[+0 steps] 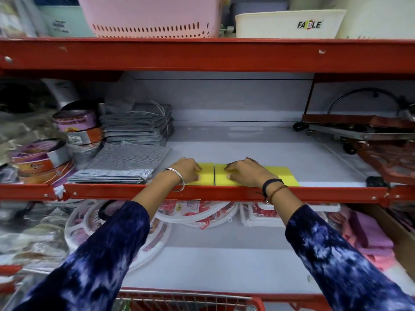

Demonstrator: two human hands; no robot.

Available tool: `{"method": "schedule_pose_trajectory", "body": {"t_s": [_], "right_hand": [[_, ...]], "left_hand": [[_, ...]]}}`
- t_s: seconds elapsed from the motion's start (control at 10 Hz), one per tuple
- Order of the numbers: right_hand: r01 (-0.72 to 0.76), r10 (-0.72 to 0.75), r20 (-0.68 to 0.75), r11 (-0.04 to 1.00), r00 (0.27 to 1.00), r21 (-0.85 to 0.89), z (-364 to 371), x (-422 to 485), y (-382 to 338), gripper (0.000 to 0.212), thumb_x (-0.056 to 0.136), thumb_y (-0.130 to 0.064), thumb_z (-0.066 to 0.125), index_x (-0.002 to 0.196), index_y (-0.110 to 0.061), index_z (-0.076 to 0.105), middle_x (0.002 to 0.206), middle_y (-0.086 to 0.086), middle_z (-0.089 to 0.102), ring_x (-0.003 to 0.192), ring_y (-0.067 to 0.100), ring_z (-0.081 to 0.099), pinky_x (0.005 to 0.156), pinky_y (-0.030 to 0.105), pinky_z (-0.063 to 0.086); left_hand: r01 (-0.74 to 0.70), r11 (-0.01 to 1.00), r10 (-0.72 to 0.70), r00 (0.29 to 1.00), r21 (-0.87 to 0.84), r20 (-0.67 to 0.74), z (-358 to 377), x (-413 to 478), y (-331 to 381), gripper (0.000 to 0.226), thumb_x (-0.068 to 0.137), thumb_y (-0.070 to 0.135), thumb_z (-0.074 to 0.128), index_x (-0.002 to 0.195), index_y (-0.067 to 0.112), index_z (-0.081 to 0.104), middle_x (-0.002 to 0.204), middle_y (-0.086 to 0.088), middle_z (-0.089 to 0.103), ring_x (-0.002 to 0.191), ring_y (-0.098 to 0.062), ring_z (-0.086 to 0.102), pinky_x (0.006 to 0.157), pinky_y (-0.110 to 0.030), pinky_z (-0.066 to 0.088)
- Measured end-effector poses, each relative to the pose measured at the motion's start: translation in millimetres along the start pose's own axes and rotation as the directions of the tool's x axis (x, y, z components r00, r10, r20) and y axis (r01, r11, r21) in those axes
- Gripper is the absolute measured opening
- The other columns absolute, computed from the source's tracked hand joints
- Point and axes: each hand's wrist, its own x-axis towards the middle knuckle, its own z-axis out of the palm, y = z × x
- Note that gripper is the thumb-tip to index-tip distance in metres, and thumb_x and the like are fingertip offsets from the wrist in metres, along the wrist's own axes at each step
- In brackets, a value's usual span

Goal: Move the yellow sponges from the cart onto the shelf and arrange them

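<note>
Head view: both hands' grip flat, open, pressing yellow sponges [207, 176] on shelf [269, 149]; left hand [187, 169], right hand [243, 172].

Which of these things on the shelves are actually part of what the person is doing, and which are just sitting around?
Part of the job:
- yellow sponges, side by side at the shelf's front edge
- left hand and right hand, resting on them
- white shelf
- cart below

Just lying about:
- grey cloths
- tape rolls
- pink basket
- white tub
</note>
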Motion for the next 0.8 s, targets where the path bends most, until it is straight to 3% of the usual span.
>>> {"method": "schedule_pose_trajectory", "body": {"t_s": [0.2,0.4,0.6,0.8], "right_hand": [[-0.026,0.028,-0.016,0.997,0.999,0.078,3.1,-11.7,1.1,0.044,0.093,-0.034,0.051,0.136,-0.022,0.051,0.147,0.0,0.047,0.133,0.028,0.044,0.112,0.039,0.034],[-0.045,0.049,-0.016,0.98,0.999,0.192,8.5,-16.1,0.2,0.043,0.095,-0.027,0.051,0.136,-0.017,0.051,0.15,0.003,0.042,0.136,0.027,0.041,0.114,0.037,0.033],[-0.06,0.07,-0.042,0.977,0.997,0.205,9.9,-22.5,-3.3,0.043,0.094,-0.027,0.053,0.135,-0.016,0.053,0.148,0.004,0.045,0.135,0.026,0.043,0.113,0.034,0.033],[-0.059,0.074,-0.058,0.972,0.996,0.227,6.7,-29.6,-7.9,0.04,0.095,-0.022,0.051,0.134,-0.013,0.054,0.147,0.006,0.047,0.134,0.026,0.044,0.112,0.033,0.033]], "left_hand": [[-0.007,0.999,0.006,1.0,-0.036,-0.027,3.7,-7.7,8.1,0.041,0.089,0.021,0.059,0.129,0.012,0.058,0.138,-0.007,0.057,0.131,-0.028,0.045,0.111,-0.034,0.037],[-0.022,0.997,0.02,0.999,-0.068,-0.036,4.6,-11.0,10.3,0.036,0.088,0.016,0.06,0.124,0.016,0.062,0.136,-0.004,0.059,0.129,-0.024,0.049,0.112,-0.032,0.037],[-0.001,0.999,0.001,1.0,-0.034,-0.016,2.5,-14.2,15.3,0.036,0.087,0.015,0.059,0.123,0.018,0.063,0.136,-0.002,0.059,0.129,-0.025,0.047,0.112,-0.034,0.037],[0.024,0.994,-0.026,0.999,-0.11,-0.023,-3.1,-26.1,20.6,0.037,0.086,0.011,0.056,0.121,0.019,0.065,0.137,-0.003,0.058,0.129,-0.026,0.047,0.112,-0.034,0.037]]}}
